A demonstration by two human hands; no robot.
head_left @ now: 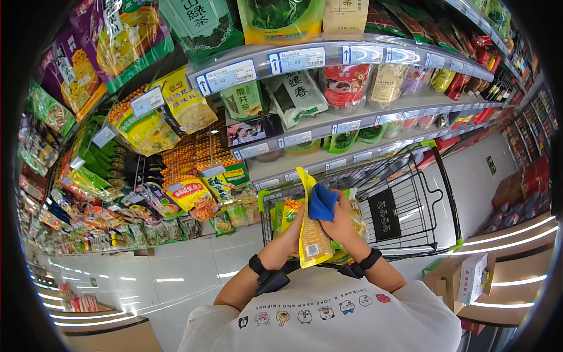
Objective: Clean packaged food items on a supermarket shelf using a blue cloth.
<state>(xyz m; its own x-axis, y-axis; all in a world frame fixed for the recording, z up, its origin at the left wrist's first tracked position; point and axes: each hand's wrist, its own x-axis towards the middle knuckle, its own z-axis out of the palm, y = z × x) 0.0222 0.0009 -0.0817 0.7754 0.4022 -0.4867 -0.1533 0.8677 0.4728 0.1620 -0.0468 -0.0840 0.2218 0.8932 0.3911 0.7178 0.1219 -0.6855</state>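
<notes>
My left hand (291, 234) grips the left side of a yellow food pouch (313, 235), which is tilted on edge and bears printing and a barcode. In my right hand (344, 223) is a folded blue cloth (323, 203), pressed against or very near the pouch's upper face. The fingers of both hands are partly hidden behind the pouch and cloth. Beneath them stands a black wire shopping cart (407, 207) with green corner pieces. Several yellow and green packets (291, 210) lie in the cart's near end, partly covered by my hands.
Store shelves (281, 105) with tea pouches and price tags run along the far side of the cart. Hanging seasoning packets (189, 193) crowd the left. Cardboard boxes (466, 279) stand at right on the tiled floor (184, 273). A black sign panel (383, 214) is fixed in the cart.
</notes>
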